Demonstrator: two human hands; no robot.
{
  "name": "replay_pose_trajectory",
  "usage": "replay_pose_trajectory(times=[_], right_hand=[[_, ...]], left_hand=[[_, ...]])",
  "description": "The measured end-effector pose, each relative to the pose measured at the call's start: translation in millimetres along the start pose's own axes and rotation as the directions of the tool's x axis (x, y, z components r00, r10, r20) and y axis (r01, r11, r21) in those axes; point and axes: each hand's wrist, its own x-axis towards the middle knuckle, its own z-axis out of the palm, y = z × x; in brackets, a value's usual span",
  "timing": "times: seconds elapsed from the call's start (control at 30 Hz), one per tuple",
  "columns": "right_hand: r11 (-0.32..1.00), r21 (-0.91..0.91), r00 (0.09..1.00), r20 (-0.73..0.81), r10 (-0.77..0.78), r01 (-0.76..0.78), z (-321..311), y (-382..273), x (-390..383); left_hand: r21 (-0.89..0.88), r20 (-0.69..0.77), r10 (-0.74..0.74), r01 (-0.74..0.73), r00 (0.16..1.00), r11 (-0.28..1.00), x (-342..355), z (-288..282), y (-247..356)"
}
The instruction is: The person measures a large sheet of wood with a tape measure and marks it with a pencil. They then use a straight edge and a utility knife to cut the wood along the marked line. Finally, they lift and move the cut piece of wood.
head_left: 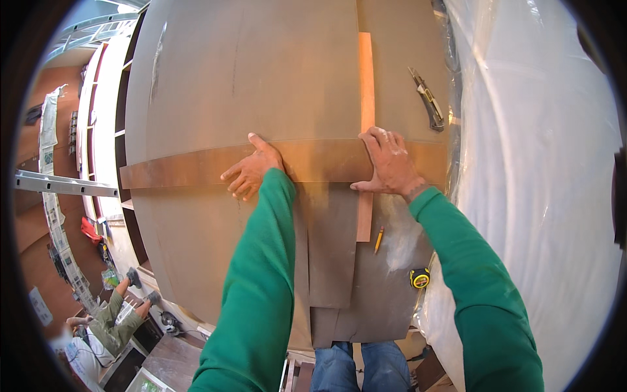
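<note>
A long brown strip (202, 159) lies crosswise over large grey-brown sheets (196, 85). My left hand (255, 168) rests on the strip's left part, fingers spread and holding nothing. Farther right, my right hand (390, 162) spans the same strip, with the thumb at its near edge and bent fingers at its far edge. A narrow orange-brown wooden strip (366, 78) runs lengthwise under that hand, which hides where the two strips cross. A yellow pencil (379, 240) lies near the wooden strip's near end.
On the sheet's right are a utility knife (428, 99) with its blade out and a yellow-black tape measure (420, 278). Clear plastic sheeting (522, 163) hangs along the right. At lower left, another person (108, 330) is beside a metal ladder rail (65, 184) and shelving.
</note>
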Motion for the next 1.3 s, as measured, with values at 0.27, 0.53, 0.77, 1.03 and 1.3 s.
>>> replay_pose_trajectory(times=[0.27,0.53,0.77,1.03,1.3], right_hand=[[0.720,0.493,0.642,-0.356,0.679,-0.489,12.8,26.6,125.3],[0.880,-0.155,0.862,-0.336,0.380,-0.448,47.9,22.6,189.3],[0.884,0.030,0.826,-0.342,0.448,-0.466,51.3,26.0,200.6],[0.886,-0.083,0.848,-0.343,0.405,-0.457,54.8,29.6,203.6],[0.883,-0.131,0.858,-0.339,0.387,-0.450,51.4,27.5,205.6]], left_hand=[[-0.011,-0.031,-0.014,0.014,0.999,1.000,4.1,2.8,7.7],[0.008,0.012,-0.028,0.027,1.000,1.000,-1.0,-1.7,10.8],[0.005,-0.063,-0.012,0.012,0.998,1.000,3.6,6.0,8.9],[0.003,0.076,-0.043,0.042,0.996,0.999,5.7,-3.8,12.3],[-0.163,0.095,-0.076,0.091,0.993,0.982,1.0,-10.2,11.7]])
